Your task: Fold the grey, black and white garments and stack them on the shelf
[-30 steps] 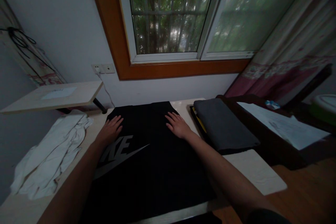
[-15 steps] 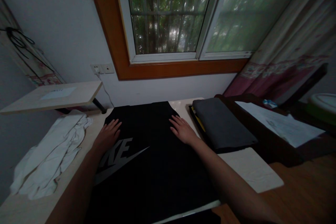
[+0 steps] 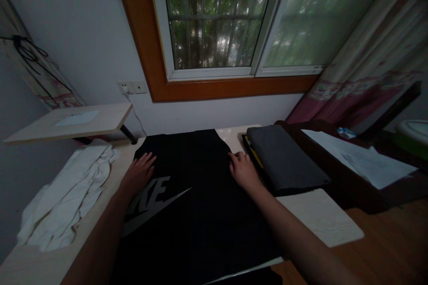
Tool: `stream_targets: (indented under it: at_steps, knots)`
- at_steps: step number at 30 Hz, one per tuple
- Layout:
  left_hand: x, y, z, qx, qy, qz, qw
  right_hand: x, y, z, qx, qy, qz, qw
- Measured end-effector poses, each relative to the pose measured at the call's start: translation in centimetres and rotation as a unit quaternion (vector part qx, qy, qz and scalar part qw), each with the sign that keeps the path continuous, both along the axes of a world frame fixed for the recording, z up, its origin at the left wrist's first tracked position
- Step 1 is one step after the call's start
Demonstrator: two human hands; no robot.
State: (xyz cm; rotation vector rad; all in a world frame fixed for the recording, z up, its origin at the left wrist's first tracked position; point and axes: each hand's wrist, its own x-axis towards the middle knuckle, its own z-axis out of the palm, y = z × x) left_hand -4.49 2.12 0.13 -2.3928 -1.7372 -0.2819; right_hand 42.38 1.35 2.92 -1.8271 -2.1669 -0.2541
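Note:
A black garment (image 3: 194,213) with a grey printed logo lies spread flat on a pale table (image 3: 321,218). My left hand (image 3: 137,173) rests flat on its left side, fingers spread, just above the logo. At the garment's right edge sits my right hand (image 3: 243,170), its fingers curled at the cloth's border; whether it pinches the cloth is hard to see in the dim light.
A crumpled white cloth (image 3: 63,196) lies at the table's left. A folded dark grey garment (image 3: 284,160) lies to the right, over something yellow. Beyond it is a dark desk with papers (image 3: 361,158). A small shelf (image 3: 73,121) juts from the wall below the window.
My right hand has slid rightward from the middle of the black garment to its right edge, and its fingers have curled. My left hand has barely moved.

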Motion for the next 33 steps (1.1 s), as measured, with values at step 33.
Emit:
stream_targets:
  at_steps: [33]
  knots:
    - [-0.2, 0.6, 0.5, -0.005, -0.009, -0.001, 1.0, 1.0, 3.6, -1.2, -0.041, 0.071, 0.12, 0.989]
